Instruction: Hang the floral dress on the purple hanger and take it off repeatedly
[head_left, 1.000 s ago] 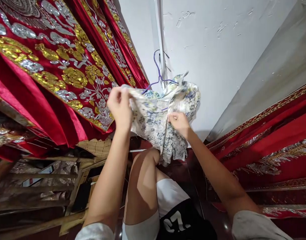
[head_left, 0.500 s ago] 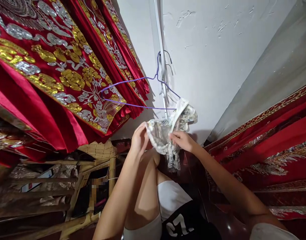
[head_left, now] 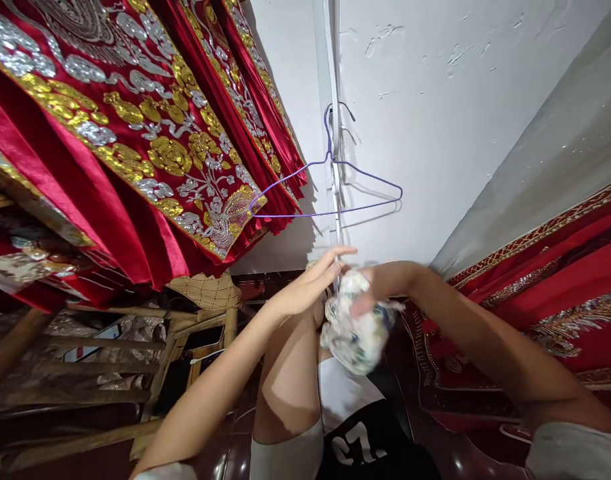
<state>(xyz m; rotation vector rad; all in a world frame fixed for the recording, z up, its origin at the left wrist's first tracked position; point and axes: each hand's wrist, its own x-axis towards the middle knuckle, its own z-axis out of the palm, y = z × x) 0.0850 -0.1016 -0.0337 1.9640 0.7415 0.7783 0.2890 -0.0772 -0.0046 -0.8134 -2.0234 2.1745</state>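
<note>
A small floral cloth [head_left: 358, 327], white with blue and green print, is bunched into a ball above my raised knee. My right hand [head_left: 382, 287] is closed on the cloth from above; the hand and cloth are blurred by motion. My left hand [head_left: 310, 287] is beside it with fingers stretched out, fingertips touching the bundle's top. Above both hands a bare purple wire hanger [head_left: 330, 190] hangs from a hook on the white wall.
Red drapes [head_left: 135, 133] with gold and silver embroidery hang at the left, and more red embroidered fabric [head_left: 550, 300] lies at the right. A wooden rack [head_left: 135, 347] and a woven basket [head_left: 205, 290] stand at the lower left. My knee [head_left: 290, 360] is below the hands.
The cloth came off the hanger and was gathered down into a ball. The hanger now hangs bare. My left hand let go and opened.
</note>
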